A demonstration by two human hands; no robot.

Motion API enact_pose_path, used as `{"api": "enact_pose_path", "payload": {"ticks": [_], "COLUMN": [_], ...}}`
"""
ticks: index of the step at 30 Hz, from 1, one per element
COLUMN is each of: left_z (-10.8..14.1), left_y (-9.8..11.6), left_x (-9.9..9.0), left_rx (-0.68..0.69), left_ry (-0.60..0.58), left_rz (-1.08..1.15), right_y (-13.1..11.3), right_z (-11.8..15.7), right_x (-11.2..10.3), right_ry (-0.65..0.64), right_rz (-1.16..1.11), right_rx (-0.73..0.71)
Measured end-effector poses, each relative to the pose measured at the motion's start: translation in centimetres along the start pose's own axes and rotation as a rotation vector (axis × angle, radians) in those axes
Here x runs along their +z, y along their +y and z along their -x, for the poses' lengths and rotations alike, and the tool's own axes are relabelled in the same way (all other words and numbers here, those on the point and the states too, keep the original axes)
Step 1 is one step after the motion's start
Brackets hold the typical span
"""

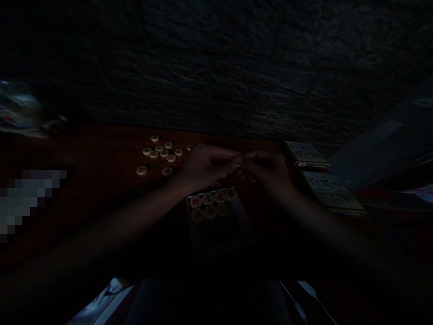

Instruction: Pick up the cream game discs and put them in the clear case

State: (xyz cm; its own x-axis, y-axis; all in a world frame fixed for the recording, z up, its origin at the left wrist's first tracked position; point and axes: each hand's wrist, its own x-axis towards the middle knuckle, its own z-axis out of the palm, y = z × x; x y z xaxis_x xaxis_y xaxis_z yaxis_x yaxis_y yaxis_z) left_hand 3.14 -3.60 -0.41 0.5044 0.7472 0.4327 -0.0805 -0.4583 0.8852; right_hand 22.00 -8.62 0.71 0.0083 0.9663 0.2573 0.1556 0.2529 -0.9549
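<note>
My left hand [209,163] and my right hand [267,169] meet fingertip to fingertip above the table, just beyond an open tray. Both are closed in a pinch; whatever sits between the fingertips is too dark and small to name. Below them, the tray [248,221] holds two rows of round Chinese chess pieces with red or dark characters, such as a red-marked piece [195,201] in its far left corner. One piece [215,185] lies just past the tray's far edge, and another [253,178] shows under my right fingers.
More loose chess pieces [164,153] lie to the left on the reddish-brown table [101,158]. Two printed boxes [331,189] rest at the right. A rough stone wall [216,81] rises behind, and a plastic-looking bundle [20,110] stands far left. The light is very dim.
</note>
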Motion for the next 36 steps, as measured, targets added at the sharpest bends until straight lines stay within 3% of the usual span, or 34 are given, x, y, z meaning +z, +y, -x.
{"api": "enact_pose_path", "payload": {"ticks": [7, 31, 36], "left_z": [0.0, -0.2, -0.1], "left_y": [0.2, -0.7, -0.2], "left_x": [0.2, -0.7, -0.3], "left_rx": [-0.036, -0.137, -0.052], "left_ry": [-0.054, 0.026, -0.029], "left_rz": [0.064, 0.074, 0.021], "right_y": [0.3, -0.1, -0.3], "right_z": [0.0, 0.0, 0.0], "right_x": [0.0, -0.2, -0.2], "right_ry": [0.019, 0.017, 0.022], "right_rz": [0.024, -0.023, 0.017], "right_rx": [-0.007, 0.03, 0.022]}}
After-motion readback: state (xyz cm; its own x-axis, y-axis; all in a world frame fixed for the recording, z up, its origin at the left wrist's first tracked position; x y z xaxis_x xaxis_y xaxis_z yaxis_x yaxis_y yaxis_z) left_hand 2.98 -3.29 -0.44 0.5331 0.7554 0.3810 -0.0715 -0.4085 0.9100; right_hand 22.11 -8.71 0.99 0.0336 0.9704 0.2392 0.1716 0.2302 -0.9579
